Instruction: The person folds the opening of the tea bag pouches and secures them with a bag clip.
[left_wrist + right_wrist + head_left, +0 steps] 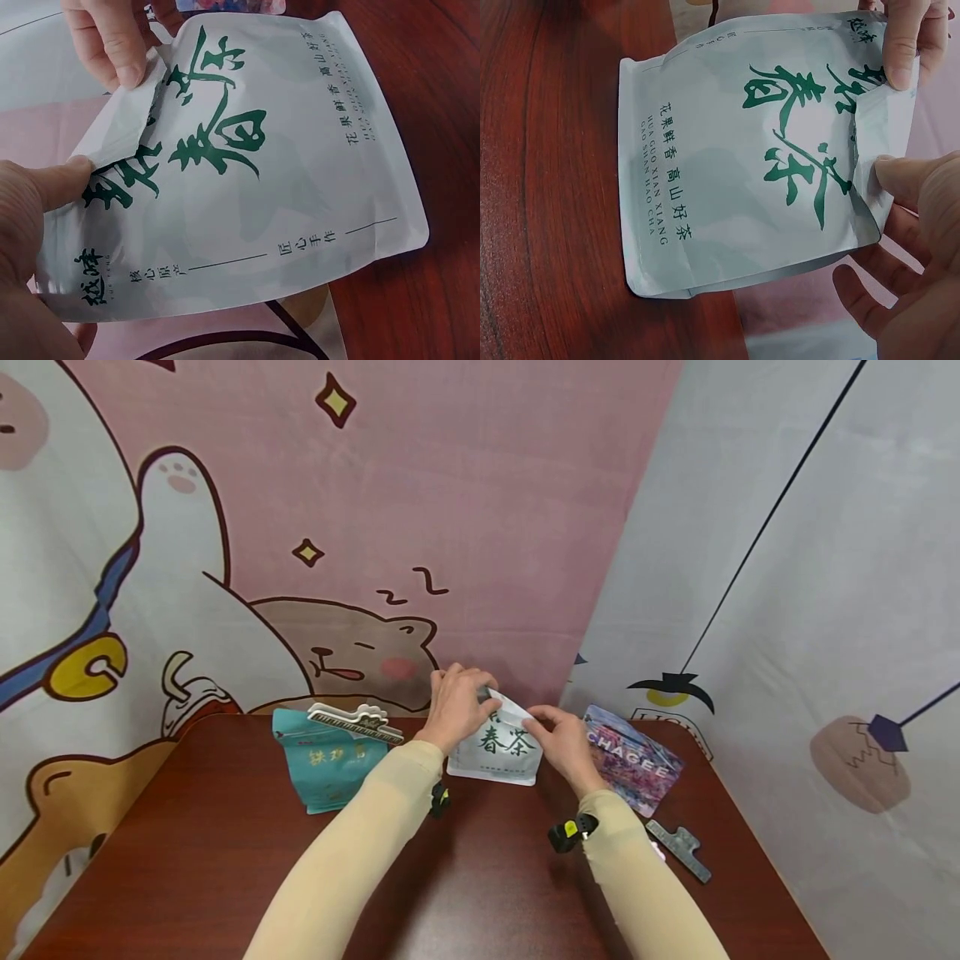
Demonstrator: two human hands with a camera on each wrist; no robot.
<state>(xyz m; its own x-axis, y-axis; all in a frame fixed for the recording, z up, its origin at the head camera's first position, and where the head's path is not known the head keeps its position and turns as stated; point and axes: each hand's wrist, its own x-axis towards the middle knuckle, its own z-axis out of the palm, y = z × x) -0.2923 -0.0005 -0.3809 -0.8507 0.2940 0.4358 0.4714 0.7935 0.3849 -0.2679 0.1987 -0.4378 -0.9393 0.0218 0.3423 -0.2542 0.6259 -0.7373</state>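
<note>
A pale tea bag [491, 756] with green characters stands upright at the back middle of the table. Its top edge is partly folded down toward the front, the flap [129, 124] showing in the left wrist view. My left hand [459, 706] pinches the bag's top at the left, thumb in front on the fold and fingers behind. At the right end of the same fold, my right hand [564, 743] pinches it, its thumb [900, 176] pressed on the flap.
To the left stands a teal bag [326, 768] with a white-and-dark clip [356, 721] across its top. On the right are a purple-blue CHAGEE bag [630, 760] and a grey clip [678, 850] on the table [480, 877]. A printed cloth [480, 510] hangs behind.
</note>
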